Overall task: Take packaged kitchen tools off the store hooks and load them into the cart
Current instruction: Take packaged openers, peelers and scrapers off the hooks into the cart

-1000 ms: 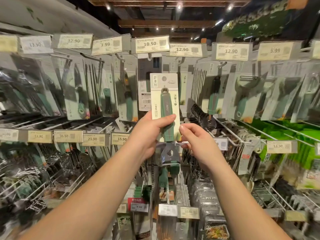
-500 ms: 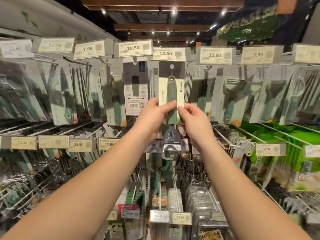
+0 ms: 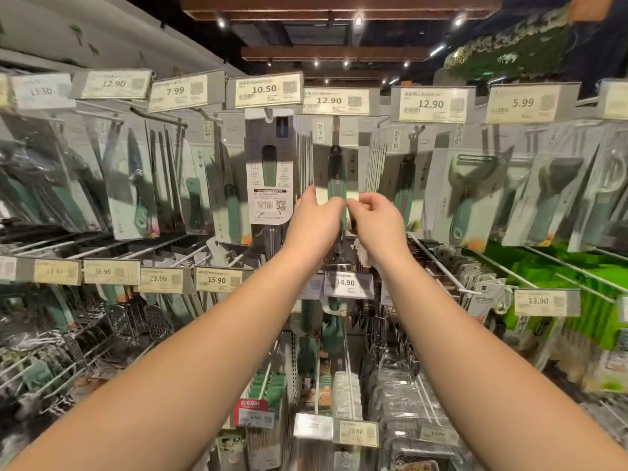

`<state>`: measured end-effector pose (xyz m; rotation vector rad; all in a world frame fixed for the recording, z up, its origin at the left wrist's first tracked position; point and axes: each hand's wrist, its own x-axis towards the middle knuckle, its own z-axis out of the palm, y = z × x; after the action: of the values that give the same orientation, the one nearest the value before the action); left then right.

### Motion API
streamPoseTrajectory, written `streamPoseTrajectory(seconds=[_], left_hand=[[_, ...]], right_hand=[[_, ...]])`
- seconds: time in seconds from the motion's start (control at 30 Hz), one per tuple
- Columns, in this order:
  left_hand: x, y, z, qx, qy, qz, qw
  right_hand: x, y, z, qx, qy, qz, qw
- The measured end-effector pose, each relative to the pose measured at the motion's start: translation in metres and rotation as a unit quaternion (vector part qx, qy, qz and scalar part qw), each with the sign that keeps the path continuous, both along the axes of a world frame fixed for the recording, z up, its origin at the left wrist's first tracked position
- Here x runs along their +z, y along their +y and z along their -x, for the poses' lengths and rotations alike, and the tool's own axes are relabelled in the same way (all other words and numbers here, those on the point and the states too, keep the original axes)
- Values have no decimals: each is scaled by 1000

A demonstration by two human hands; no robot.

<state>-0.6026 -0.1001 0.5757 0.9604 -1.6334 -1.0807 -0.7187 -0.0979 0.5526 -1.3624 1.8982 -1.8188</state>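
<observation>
Up ahead, from the head camera, the left hand (image 3: 314,219) and right hand (image 3: 379,220) both pinch the lower part of one carded tool (image 3: 336,175). It hangs upright on its hook (image 3: 336,122) directly above them, long axis vertical, both hands equally near.

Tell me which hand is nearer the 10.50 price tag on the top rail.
Left. The left hand sits below the 10.50 price tag, slightly to its right, pinching the green-handled tool package. The right hand holds the same package's other edge, farther right of the tag.
</observation>
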Motion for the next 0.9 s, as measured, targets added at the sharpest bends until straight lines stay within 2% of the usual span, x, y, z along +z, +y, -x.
streamPoseTrajectory(seconds=[0.13,0.33,0.67,0.9], left_hand=[[7,-14,15,14,12,-49,999],[15,-29,32,15,86,-125,988],[25,-43,45,6,180,-212,961],[26,-42,45,12,163,-213,963]], right_hand=[[3,-16,1,-38,4,1,999],[3,-52,6,-107,32,-26,993],[6,-74,7,-90,-103,-31,990],[7,-74,9,-54,-146,-42,987]])
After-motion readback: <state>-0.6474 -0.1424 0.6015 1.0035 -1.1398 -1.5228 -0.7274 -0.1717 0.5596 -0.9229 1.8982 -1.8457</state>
